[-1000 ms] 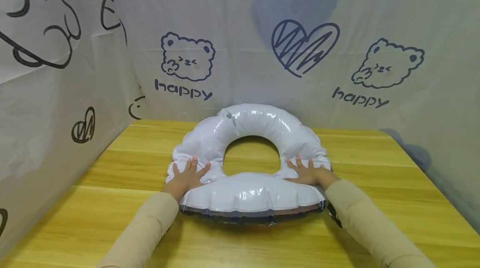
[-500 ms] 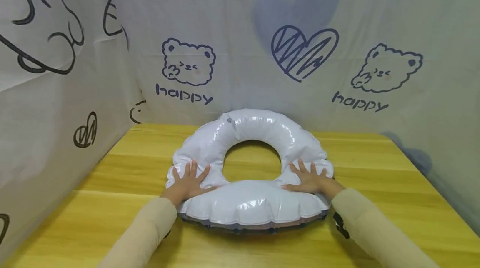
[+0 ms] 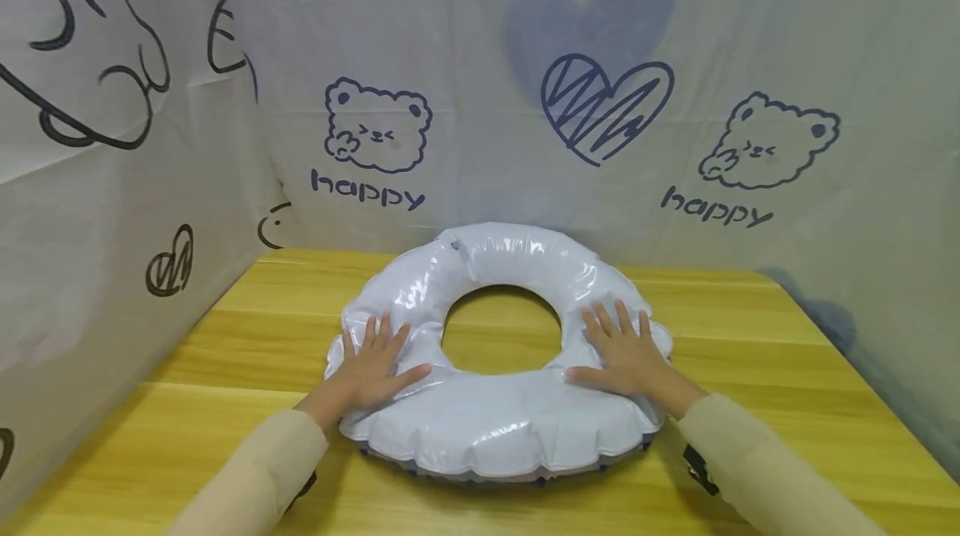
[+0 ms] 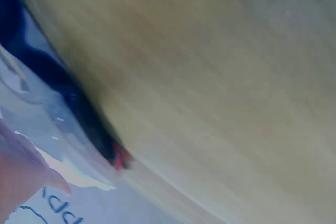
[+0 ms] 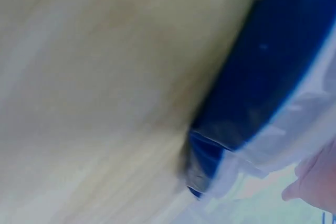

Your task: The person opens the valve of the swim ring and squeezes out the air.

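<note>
An inflated swim ring [image 3: 480,428], glossy white on top and dark blue beneath, lies flat on the table [image 3: 772,353], its far side hiding part of the back edge, between the back corners. It looks plump, puckered along its seams, with a small greyish spot [image 3: 459,247] at far left. The left hand [image 3: 369,371] and right hand [image 3: 628,359] rest, fingers spread, on its sides.

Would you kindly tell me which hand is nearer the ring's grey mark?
The left hand; the right hand lies across the ring from the grey mark.
</note>
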The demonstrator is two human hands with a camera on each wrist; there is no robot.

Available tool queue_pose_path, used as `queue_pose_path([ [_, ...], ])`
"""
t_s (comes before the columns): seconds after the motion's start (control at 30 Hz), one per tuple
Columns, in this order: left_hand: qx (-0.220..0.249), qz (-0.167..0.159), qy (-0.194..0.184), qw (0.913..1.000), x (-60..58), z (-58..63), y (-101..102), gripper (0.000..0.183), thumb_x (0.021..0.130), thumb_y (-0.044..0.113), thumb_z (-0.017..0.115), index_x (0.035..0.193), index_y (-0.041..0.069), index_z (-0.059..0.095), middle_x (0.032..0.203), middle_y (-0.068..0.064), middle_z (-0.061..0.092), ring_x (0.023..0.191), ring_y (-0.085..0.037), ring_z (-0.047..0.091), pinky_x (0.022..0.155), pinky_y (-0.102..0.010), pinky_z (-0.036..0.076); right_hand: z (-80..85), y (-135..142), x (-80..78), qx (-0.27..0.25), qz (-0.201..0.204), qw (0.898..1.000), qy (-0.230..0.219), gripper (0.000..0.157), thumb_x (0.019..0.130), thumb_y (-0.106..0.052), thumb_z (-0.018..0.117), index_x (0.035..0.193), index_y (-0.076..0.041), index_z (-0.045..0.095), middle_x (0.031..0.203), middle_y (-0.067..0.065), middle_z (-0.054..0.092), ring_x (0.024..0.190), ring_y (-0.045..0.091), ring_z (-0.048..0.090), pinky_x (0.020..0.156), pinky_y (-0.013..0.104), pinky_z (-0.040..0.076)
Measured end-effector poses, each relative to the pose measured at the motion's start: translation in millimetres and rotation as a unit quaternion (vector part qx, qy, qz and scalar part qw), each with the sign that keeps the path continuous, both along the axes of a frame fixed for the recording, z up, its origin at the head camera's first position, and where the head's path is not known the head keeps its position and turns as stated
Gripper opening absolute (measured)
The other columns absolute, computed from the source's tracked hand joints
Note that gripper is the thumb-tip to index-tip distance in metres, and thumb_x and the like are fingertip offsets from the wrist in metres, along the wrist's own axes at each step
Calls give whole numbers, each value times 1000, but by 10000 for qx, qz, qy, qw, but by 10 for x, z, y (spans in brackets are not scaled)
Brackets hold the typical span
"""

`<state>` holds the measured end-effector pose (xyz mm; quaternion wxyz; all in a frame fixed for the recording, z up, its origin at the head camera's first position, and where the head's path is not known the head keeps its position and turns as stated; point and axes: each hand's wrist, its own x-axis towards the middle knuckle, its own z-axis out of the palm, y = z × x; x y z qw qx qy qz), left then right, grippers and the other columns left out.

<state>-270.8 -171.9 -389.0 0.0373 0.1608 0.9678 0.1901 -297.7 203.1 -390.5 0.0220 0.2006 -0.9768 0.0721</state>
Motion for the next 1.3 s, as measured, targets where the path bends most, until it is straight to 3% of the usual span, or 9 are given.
queue_pose_path([
  [0.17, -89, -285, 334, 9990, 105, 53, 127, 82, 90, 59, 41, 148, 5, 20, 154, -25, 0, 141, -44, -2, 106, -67, -7, 149, -22, 112, -466, 261, 9985, 128, 89, 87, -56, 51, 147, -1, 17, 154, 23, 11, 140, 47, 3, 108, 65, 0],
  [0.3, -75, -571, 566, 9967, 207, 118, 241, 84, 88, 58, 46, 148, 6, 19, 154, -23, 1, 142, -41, -1, 107, -66, -4, 247, -95, 223, -662, 592, 9960, 90, 84, 89, -54, 50, 148, -3, 18, 154, 20, 12, 141, 45, 2, 109, 63, 1],
  [0.47, -68, -1002, 708, 9924, 353, 203, 385, 89, 85, 60, 50, 148, 6, 18, 154, -21, 0, 143, -39, -2, 108, -65, -1, 272, -225, 389, -761, 1116, 9908, 47, 81, 89, -51, 51, 147, -2, 21, 154, 18, 15, 141, 43, 6, 110, 63, 4],
  [0.67, -264, -1430, 765, 9864, 488, 215, 538, 96, 82, 69, 45, 149, 9, 15, 155, -20, -2, 142, -39, -4, 108, -66, 1, 240, -351, 532, -707, 1635, 9840, -92, 83, 88, -50, 53, 147, -3, 18, 155, 17, 12, 142, 41, 6, 111, 61, 6],
  [0.9, -447, -1634, 881, 9816, 556, 121, 664, 106, 74, 84, 31, 149, 10, 17, 154, -21, 4, 141, -43, 1, 106, -68, 5, 178, -454, 605, -516, 2131, 9750, -352, 92, 86, -60, 49, 149, -5, 13, 156, 18, 3, 141, 43, 0, 109, 64, 7],
  [1.1, -705, -1641, 766, 9809, 573, -20, 722, 111, 70, 89, 24, 149, 12, 16, 155, -22, 5, 140, -47, 5, 101, -74, 6, 66, -494, 621, -321, 2027, 9761, -712, 94, 84, -65, 47, 150, -10, 8, 156, 17, -4, 140, 44, -6, 106, 68, 3],
  [1.3, -901, -1525, 826, 9807, 576, -137, 763, 112, 68, 90, 27, 150, 14, 13, 155, -21, 6, 139, -50, 7, 97, -77, 7, -12, -533, 641, -98, 1894, 9775, -924, 94, 84, -65, 47, 149, -9, 8, 156, 17, -4, 141, 45, -5, 105, 68, -4],
])
